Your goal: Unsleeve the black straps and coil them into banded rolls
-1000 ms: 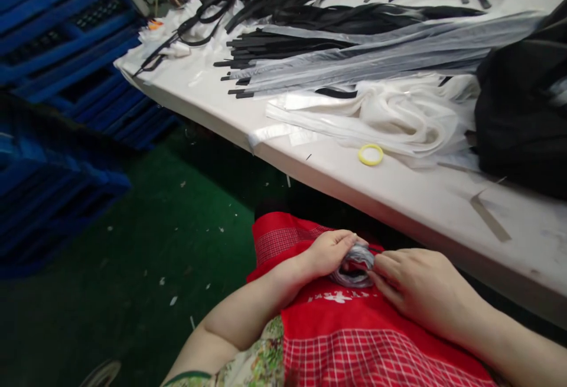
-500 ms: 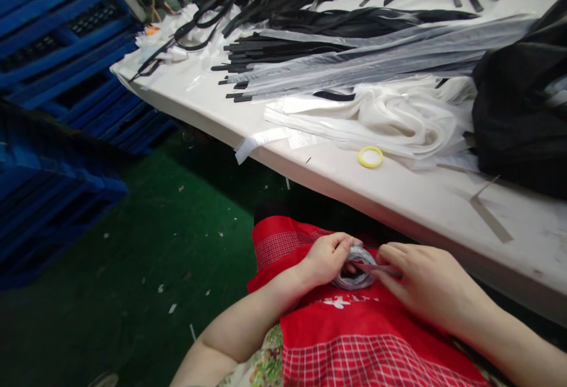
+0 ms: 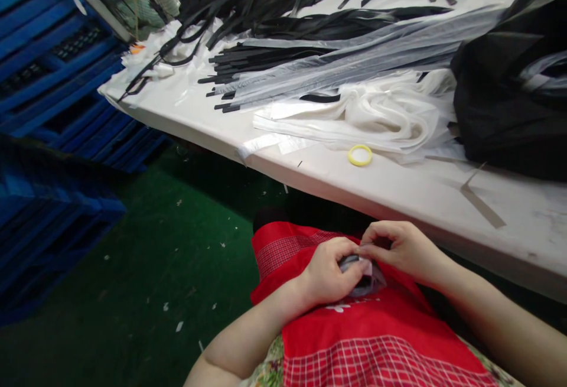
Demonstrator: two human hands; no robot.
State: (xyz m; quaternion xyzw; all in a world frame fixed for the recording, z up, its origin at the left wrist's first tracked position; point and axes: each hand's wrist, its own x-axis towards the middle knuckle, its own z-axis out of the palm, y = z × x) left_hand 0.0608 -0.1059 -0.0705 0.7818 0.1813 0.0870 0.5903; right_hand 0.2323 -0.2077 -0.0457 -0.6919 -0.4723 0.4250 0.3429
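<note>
A small coil of greyish, clear-wrapped band (image 3: pixel 377 282) rests on the red apron over my lap. My left hand (image 3: pixel 332 270) is closed around the coil's left side, its thumb lying across the front and hiding part of it. A pale pinkish strip (image 3: pixel 365 266) crosses the coil beside that thumb. At the coil's upper edge my right hand (image 3: pixel 401 250) is closed in a pinch on this strip, close against the left fingertips. The exact grip point is partly hidden.
A white table (image 3: pixel 319 183) runs along in front of me. It bears a yellow ring (image 3: pixel 359 155), white folded bands (image 3: pixel 390 115), black strips in clear sleeves (image 3: pixel 266 62) and a black bag (image 3: pixel 509 97). Blue pallets (image 3: pixel 53 62) stand left, above the green floor (image 3: pixel 177 269).
My right hand has moved up and left to the coil's top edge, bringing the pinkish strip over it. My left thumb has come down across the coil. The view has shifted slightly.
</note>
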